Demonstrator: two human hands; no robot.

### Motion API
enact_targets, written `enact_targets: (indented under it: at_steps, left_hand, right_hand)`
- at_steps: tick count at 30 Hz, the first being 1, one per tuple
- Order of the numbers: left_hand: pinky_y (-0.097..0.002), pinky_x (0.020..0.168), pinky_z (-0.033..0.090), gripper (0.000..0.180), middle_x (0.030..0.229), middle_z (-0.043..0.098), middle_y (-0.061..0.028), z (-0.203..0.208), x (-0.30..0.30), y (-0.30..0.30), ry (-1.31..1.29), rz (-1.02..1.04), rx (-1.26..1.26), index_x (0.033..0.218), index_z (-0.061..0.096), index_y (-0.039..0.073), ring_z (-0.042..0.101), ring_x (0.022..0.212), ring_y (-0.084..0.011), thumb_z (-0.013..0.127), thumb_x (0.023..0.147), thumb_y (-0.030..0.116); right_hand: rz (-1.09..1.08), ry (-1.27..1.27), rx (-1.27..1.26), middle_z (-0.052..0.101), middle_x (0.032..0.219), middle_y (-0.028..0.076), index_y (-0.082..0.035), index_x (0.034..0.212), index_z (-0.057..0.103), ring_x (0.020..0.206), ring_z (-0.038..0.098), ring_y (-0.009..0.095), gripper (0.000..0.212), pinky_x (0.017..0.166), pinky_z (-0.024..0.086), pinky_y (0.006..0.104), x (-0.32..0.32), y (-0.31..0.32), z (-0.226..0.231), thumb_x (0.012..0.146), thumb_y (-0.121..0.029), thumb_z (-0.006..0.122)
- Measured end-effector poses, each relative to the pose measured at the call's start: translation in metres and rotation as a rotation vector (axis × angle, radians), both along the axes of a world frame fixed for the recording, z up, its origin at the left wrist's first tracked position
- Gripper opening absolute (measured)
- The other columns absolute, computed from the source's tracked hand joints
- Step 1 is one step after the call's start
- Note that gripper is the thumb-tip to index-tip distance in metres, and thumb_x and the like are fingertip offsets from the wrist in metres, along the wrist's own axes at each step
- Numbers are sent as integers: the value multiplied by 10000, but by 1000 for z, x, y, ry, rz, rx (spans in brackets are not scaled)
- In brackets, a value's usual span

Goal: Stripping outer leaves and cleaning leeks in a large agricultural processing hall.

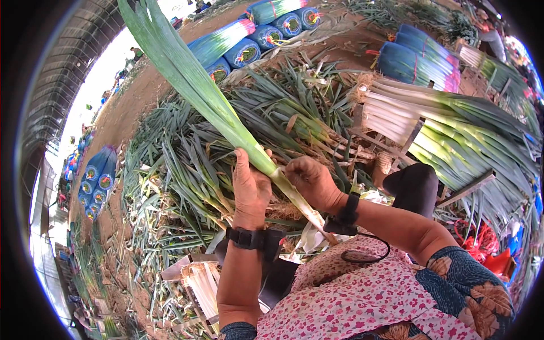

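Long green-and-white leek (198,85): outer sheath stripping partly complete

Nearest the wearer, a pink-and-white floral cloth apron (362,277) covers the lap. At lower left, a bundle of smooth white leek stems (201,280) lies in a low frame.

Leek position: held diagonally in front of the lap, root end toward the apron, leaves pointing up and left. Left hand (252,187): fingers wrapped around the shank, thumb along its near side. Right hand (314,181): fingers curled, thumb and forefinger pinching at the sheath edge; the fingers hide how much leaf is caught.

Progress, as judged: the lower shank appears partly bared, while sheath at the pinch point is left to remove. Roots are still attached.

Beyond the hands, a loose heap of untrimmed dark-green leeks (198,170) represents work outstanding. To the right, a thick stack of cleaned white-shanked leeks (391,113) rests on a rack, apparently finished at this stage.

Farther off, cylindrical blue-wrapped leek bundles (408,62) lie tied on the brown earth floor (122,85), apparently complete.
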State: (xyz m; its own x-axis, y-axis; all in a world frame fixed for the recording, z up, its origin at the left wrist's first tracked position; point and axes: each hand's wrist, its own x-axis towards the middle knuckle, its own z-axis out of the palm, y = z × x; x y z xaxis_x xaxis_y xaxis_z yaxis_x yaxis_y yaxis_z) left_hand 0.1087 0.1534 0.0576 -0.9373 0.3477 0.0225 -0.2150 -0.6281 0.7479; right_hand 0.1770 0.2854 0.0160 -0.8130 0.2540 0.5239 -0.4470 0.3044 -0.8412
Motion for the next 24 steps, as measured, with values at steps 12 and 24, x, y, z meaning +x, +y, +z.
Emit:
enact_targets:
  at_steps: [12, 24]
  left_hand:
    - [-339, 752, 475, 504, 975, 532, -56, -7, -7, -10, -30, 21, -68, 1179, 456, 52, 540, 861, -185, 563, 867, 433]
    - [-390, 695, 511, 387, 958, 604, -79, 7, -29, -24, -74, 184, -221, 1145, 513, 38, 598, 817, -222, 619, 858, 274]
  right_hand:
    - [355, 30, 235, 564, 809, 124, -37, 877, 565, 741, 577, 297, 85, 663, 467, 359, 11, -3, 6, 805, -63, 602]
    - [553, 143, 136, 560, 900, 92, -37, 896, 516, 834, 572, 267, 58, 763, 460, 325, 26, 1, -8, 857, -43, 558]
